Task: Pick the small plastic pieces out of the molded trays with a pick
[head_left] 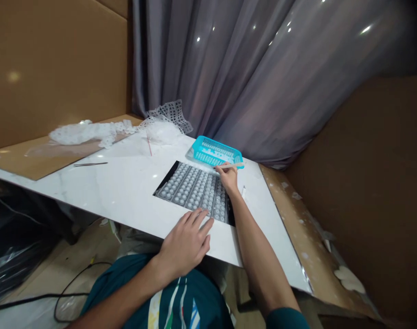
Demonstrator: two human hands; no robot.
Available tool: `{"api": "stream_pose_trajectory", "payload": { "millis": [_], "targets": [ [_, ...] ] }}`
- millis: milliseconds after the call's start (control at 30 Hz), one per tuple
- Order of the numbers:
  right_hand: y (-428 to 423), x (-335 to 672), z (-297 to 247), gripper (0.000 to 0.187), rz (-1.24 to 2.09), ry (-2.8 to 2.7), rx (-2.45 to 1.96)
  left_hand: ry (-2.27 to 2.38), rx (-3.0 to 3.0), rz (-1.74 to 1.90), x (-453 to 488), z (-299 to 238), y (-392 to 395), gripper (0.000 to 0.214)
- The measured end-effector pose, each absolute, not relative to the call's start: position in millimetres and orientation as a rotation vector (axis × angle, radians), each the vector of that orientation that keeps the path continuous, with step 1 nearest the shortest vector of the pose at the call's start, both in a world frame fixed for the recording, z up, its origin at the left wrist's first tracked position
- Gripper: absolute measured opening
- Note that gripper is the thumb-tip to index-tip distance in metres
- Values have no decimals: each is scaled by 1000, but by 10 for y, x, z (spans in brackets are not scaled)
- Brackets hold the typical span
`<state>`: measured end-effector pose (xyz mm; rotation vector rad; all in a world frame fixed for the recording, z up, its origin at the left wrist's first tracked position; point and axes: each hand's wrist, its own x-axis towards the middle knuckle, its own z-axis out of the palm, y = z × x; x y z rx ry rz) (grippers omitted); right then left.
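A dark sheet covered with rows of small pale round pieces lies on the white table. My left hand rests flat on the table, fingers spread, its fingertips touching the sheet's near edge. My right hand is at the sheet's far right corner, pinching a thin pale stick that points right. A turquoise plastic basket sits just beyond that hand.
Metal tweezers lie on the table at left. White perforated scrap is heaped at the back, with a thin red stick nearby. A grey curtain hangs behind. Brown boards flank both sides. Cables lie on the floor.
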<state>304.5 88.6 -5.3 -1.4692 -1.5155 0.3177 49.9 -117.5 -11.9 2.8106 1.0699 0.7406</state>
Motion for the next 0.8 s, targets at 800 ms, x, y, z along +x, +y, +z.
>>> {"api": "stream_pose_trajectory", "payload": {
  "millis": [800],
  "targets": [
    [-340,2529,370,28,1224,-1941,-1016,1221,2748,1038,501,-344,-1260,46]
  ]
}}
